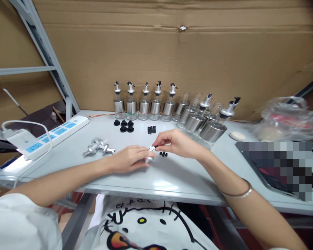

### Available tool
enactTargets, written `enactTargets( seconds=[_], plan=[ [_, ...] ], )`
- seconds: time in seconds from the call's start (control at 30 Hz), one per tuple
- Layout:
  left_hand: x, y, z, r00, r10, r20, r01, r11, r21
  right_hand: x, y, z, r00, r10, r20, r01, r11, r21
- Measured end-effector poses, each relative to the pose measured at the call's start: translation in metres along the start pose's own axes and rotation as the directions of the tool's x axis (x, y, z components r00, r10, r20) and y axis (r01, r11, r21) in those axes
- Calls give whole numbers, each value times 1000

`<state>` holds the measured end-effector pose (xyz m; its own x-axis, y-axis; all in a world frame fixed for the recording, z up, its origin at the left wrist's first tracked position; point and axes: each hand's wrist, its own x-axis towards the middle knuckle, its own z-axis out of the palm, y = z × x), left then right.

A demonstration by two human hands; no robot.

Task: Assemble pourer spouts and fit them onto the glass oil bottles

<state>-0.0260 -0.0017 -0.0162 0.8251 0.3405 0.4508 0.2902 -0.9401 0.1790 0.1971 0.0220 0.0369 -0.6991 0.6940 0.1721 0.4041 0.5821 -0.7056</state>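
Observation:
My left hand (129,159) rests on the pale table (172,177) with its fingers closed round a small silver pourer spout (150,152). My right hand (176,143) pinches a tiny black cap at the spout's tip; the two hands meet there. A few loose black caps (163,153) lie just under my right fingers. More black caps (151,130) sit further back. A small heap of silver spouts (98,147) lies left of my left hand. Black round stoppers (123,125) stand behind them.
A row of glass-and-steel oil bottles (144,104) lines the cardboard wall, and more lean at the right (211,125). A white and blue power strip (52,133) lies at the left. A clear plastic bag (289,118) and a dark tray (266,173) sit at the right.

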Motion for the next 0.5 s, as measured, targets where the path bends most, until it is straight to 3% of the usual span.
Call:
enactTargets(
  seconds=[0.13,0.5],
  plan=[
    [1,2,-1,1000,9,23,-9,1000,25,-2,-5,0,1000,-6,-1,6,995,-95],
    [0,1,0,1000,12,28,-13,1000,17,-5,-11,1,999,43,25,-41,996,-78]
  ],
)
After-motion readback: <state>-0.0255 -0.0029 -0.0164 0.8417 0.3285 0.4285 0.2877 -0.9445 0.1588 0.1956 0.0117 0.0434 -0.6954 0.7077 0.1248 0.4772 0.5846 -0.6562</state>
